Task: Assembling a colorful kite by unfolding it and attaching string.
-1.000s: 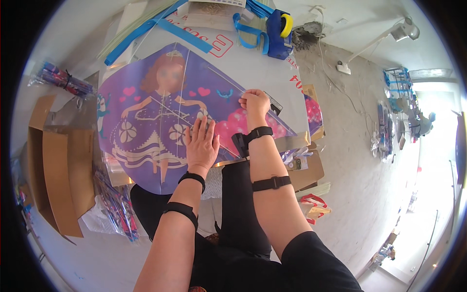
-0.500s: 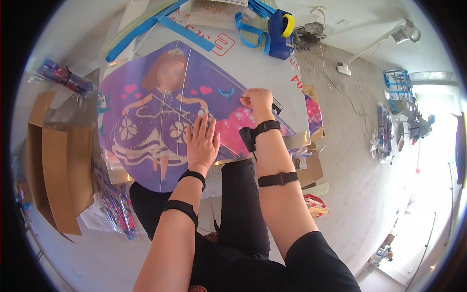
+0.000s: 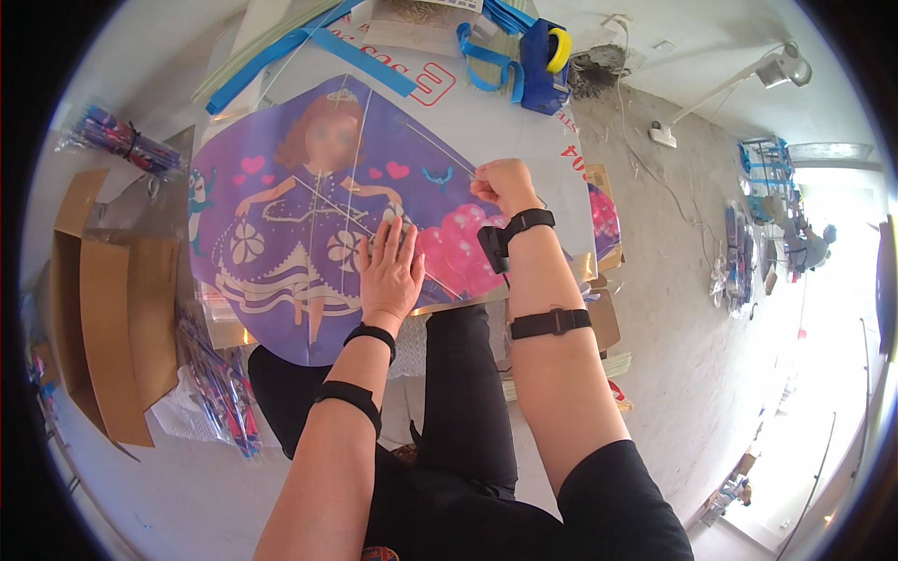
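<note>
A purple kite printed with a princess figure, hearts and pink balloons lies spread over the work surface, with thin pale rods across it and along its upper right edge. My left hand rests flat on the lower middle of the kite, fingers outstretched, holding nothing. At the upper right edge, my right hand is closed with its fingers curled in, where a thin rod meets it. What sits between those fingers is hidden. Black straps circle both wrists and forearms.
A blue tape dispenser with a yellow roll stands at the back right, beside blue strips. An open cardboard box is at the left, near bundles of wrapped kites. A lamp juts from the wall at the right.
My right hand has shifted slightly right and away from me along the kite's edge, still closed. My left hand stays flat in the same place.
</note>
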The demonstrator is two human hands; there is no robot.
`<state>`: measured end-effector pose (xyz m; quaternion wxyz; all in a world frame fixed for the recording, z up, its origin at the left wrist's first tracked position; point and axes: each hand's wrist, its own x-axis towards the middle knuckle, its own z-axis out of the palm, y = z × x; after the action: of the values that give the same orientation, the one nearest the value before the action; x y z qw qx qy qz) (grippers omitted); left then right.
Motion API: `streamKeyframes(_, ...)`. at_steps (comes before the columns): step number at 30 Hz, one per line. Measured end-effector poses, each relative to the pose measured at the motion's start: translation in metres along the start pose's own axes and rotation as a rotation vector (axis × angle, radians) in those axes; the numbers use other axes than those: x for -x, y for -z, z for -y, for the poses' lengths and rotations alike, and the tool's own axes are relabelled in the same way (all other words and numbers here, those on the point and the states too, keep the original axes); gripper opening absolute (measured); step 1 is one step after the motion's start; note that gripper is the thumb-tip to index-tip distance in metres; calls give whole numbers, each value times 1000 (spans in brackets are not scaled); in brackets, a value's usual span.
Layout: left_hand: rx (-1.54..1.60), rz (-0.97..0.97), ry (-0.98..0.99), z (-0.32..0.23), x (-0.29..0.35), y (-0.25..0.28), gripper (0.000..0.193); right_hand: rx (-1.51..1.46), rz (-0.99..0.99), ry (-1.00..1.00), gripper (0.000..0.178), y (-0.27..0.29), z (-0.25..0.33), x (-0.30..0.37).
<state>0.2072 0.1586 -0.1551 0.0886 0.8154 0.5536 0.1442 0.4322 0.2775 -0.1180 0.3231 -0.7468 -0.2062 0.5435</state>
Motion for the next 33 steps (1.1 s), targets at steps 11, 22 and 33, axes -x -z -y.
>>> streamKeyframes(11, -4, -15, -13, -1, -1, 0, 45, 239, -2, 20, 12, 5, -3, -9)
streamKeyframes(22, -22, 38, 18, 2, 4, -2, 44, 976, -212, 1048, 33, 13, -64, 30)
streamKeyframes(33, 30, 71, 5, -7, -5, 2, 45, 1354, -231, 987, 48, 24, -67, 31)
